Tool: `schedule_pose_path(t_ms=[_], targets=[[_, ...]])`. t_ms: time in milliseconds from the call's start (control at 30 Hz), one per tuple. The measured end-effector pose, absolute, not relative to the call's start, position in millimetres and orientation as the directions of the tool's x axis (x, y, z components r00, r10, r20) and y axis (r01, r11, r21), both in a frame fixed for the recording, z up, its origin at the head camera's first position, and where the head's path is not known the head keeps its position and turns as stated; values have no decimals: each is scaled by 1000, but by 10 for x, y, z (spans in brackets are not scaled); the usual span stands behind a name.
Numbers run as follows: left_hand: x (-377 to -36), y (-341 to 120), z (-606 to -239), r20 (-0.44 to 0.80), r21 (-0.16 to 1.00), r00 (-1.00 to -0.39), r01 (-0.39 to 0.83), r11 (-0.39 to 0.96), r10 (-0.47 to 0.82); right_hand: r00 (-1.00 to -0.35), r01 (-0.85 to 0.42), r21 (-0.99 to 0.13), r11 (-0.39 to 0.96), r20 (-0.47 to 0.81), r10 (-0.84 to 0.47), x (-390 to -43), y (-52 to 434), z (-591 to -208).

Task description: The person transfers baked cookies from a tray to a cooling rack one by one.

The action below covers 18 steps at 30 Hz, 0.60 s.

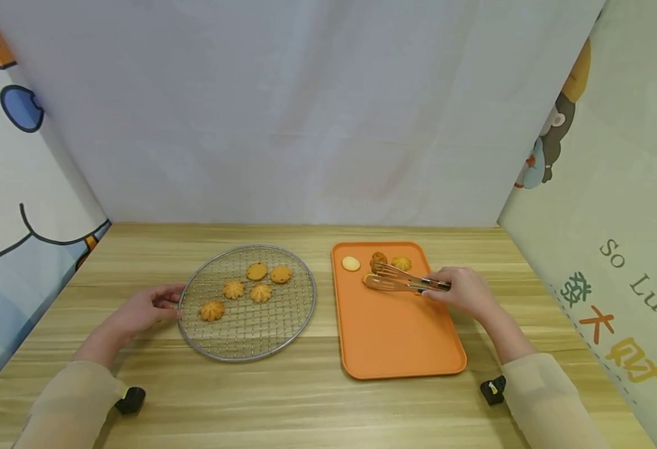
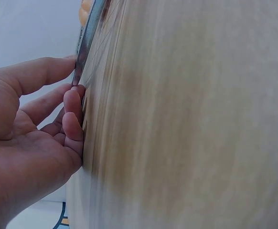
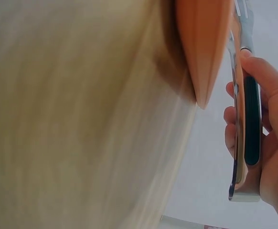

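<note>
We take the orange tray on the wooden table as our landmark. Our right hand is over the right edge of the tray and grasps a pair of tongs by the handle; the right wrist view shows the fingers curled around the black grip of the tongs. The tips of the tongs reach to the far part of the tray, where they are at a small cookie, just in front of a dark cookie and a flower-shaped cookie. We cannot tell if the tips already pinch it. A pale round cookie lies in the far left corner of the tray.

To the left of the tray, just beside it, lies a round wire rack with five cookies on it. Our left hand is released, with the fingers relaxed; the fingertips touch the rim of the rack on the side away from the tray.
</note>
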<state>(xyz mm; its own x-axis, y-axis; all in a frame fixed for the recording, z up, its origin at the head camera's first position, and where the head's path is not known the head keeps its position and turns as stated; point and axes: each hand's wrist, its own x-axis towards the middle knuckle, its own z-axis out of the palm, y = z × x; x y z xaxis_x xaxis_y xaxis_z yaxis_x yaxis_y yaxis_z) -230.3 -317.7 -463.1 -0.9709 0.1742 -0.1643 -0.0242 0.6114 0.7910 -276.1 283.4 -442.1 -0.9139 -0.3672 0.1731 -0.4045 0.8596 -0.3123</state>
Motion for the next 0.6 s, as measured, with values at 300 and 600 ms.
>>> schedule_pose_path(t_ms=[300, 600], targets=[[-2311, -3190, -4650, -178, 794, -969, -39, 607, 171, -912, -409, -338, 848, 175, -370, -2776, 2835, -4436], [-2303, -3176, -4635, -180, 787, -970, -43, 615, 163, -913, -408, -349, 844, 183, -365, -2775, 2837, -4434]])
